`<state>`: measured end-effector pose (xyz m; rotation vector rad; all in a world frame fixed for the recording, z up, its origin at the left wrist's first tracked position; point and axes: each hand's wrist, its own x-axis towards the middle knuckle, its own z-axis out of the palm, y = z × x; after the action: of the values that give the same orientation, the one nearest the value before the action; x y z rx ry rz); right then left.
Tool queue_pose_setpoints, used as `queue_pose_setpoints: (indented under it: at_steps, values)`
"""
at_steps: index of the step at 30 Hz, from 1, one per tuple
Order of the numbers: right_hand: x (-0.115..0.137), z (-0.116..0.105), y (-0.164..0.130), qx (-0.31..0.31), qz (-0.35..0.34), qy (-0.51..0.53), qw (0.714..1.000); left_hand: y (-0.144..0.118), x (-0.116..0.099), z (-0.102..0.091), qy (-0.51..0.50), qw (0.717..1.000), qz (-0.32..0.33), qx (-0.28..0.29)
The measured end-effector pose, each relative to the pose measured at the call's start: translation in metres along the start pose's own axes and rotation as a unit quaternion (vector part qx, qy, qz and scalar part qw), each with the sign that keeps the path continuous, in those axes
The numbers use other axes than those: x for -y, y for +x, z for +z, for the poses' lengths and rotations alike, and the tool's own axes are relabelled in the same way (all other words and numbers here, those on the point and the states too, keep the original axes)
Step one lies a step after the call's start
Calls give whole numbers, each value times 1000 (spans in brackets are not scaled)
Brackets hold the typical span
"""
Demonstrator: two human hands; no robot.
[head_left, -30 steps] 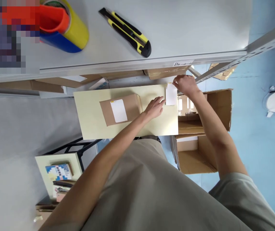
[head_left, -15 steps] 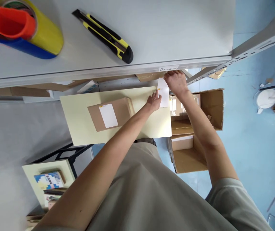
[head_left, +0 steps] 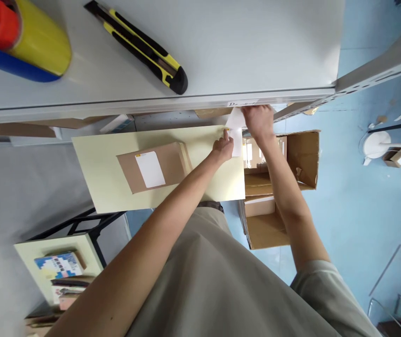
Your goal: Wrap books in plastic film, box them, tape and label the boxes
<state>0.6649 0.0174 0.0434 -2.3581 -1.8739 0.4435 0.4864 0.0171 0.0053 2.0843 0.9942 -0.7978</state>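
Observation:
A strip of white label paper (head_left: 236,143) lies at the right end of the cream tabletop (head_left: 105,187). My left hand (head_left: 222,149) rests on its edge, index finger stretched out near a small yellow mark and the other fingers partly bent. Pinched in my right hand (head_left: 259,122) is the upper part of the strip, lifted and bent up close to the shelf edge; the fingertips are partly hidden. Left of my hands, a brown cardboard box (head_left: 172,161) lies flat on the tabletop, with a white label (head_left: 150,169) stuck on its top.
A grey shelf (head_left: 239,47) overhangs the far side, bearing a yellow-black utility knife (head_left: 140,47) and yellow, red and blue round items (head_left: 42,42). Open cardboard boxes (head_left: 302,157) stand at right. A lower-left stand (head_left: 90,250) carries a blue-white book or pack (head_left: 60,265).
My right hand has raised and bent the upper part of the label strip. The left hand stays against the lower part, its index finger now pointing more upward. The view has shifted slightly.

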Motion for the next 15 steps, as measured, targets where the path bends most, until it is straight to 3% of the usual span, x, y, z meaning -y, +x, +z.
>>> queue_pose_setpoints:
  at_steps: [5, 7, 9, 12, 15]
  values:
    - [-6, 0, -48, -157, 144, 66, 975, -7, -9, -10, -33, 999, -4, 20]
    - [10, -3, -76, -209, 190, 78, 956, -12, -10, -10, -54, 999, 0, -4]
    - [35, -8, -103, -231, 177, 124, 949, -23, -5, -8, -105, 993, 8, -50]
    - [72, -17, -132, -184, 119, 317, 923, -60, 23, -2, -286, 951, 7, -117]
    - [95, -25, -142, -64, 109, 531, 838, -125, 73, 2, -493, 855, 19, -158]
